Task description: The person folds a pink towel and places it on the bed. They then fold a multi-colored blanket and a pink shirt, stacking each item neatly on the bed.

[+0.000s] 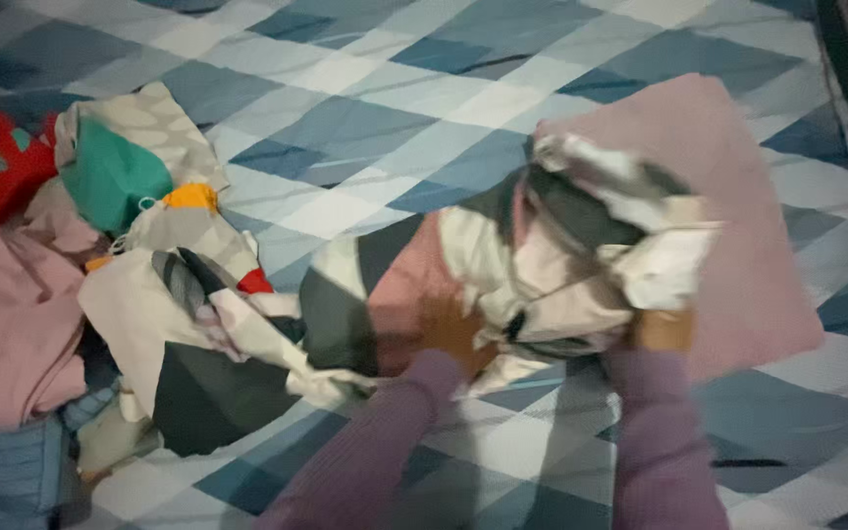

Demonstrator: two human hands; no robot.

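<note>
On checked blue bedspread [375, 108], person's left hand [449, 334] and right hand [662, 329] each gripped bunched grey, white and pink cloth [552, 255], hands apart. Pink folded cloth [738, 196] lay under it. Pile of clothes [100, 255] sat at left.

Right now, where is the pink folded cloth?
In the head view the pink folded cloth lies flat at the right on the blue checked bedspread, partly under the patterned garment that both hands hold.
</note>
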